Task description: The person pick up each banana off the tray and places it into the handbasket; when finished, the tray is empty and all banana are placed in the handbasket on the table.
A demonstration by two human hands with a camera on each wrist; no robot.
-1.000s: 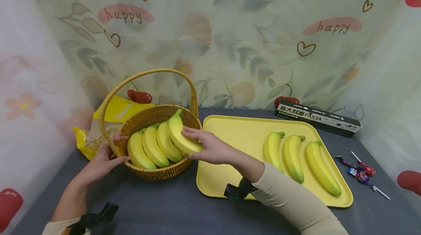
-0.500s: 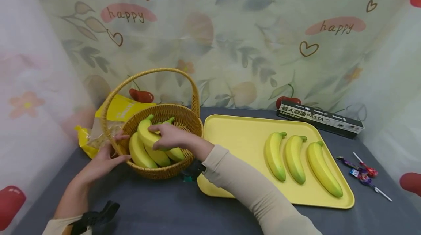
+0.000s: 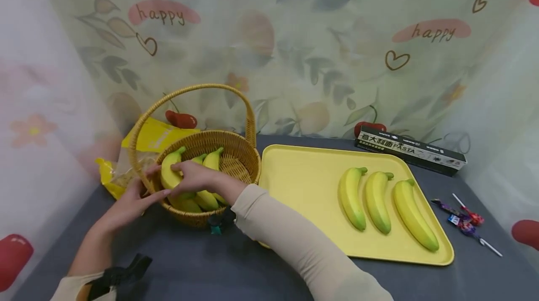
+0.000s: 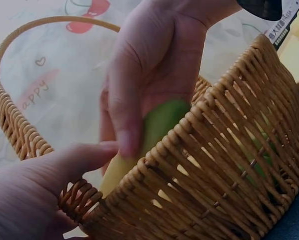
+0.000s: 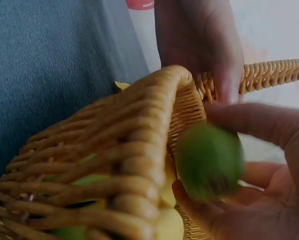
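A wicker basket (image 3: 236, 167) with a tall arched handle stands at the left in the head view. My left hand (image 3: 134, 202) grips its left rim near the handle's foot, the thumb lying over the edge. Inside the basket, my right hand (image 3: 195, 177) holds a yellow banana (image 3: 169, 174) between thumb and fingers, at the left side on top of the others. The banana's green end (image 5: 209, 160) shows close by the rim in the right wrist view. Several more bananas (image 3: 212, 159) lie beneath and beside it, partly hidden by the right hand.
A yellow tray (image 3: 303, 179) right of the basket bears three bananas (image 3: 377, 202) in a row. Behind it lies a black pasta box (image 3: 410, 150). Wrapped lollipops (image 3: 465, 223) lie at the far right. A yellow bag (image 3: 153, 135) sits behind the basket.
My right hand has carried the banana leftward across the basket, from the right rim to the left side above the other bananas. My left hand has stayed on the rim.
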